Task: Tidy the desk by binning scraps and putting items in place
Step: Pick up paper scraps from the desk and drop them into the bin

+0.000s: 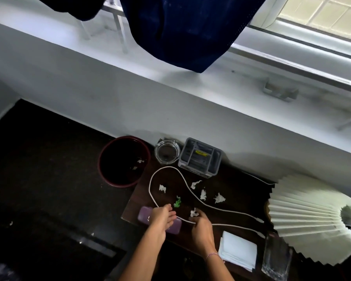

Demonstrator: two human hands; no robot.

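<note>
So the dark wooden counter [237,191] in the lower middle of the frame has crumpled white paper scraps [203,194] scattered over it, plus one green scrap [177,203] just above the hands. A white cord [170,169] loops around a few of them. The dark red round bin [124,161] sits left of the counter, middle of the frame, with a couple of scraps already at the bottom.

The right hand [201,230] has its fingers curled together on the cord, with a white scrap [194,213] right at the fingertips; I can't tell if that one is actually pinched. The left hand [163,219] hovers over a purple rounded case [145,216] with fingers loosely apart, holding nothing I can see.

Handling-wise, these scraps look featherlight and soft, so a gentle fingertip pinch on any raised crease should do. They'd probably blow away easily. The cord is floppy and will drag scraps if pulled, so I'd gather it near the loop.
</note>
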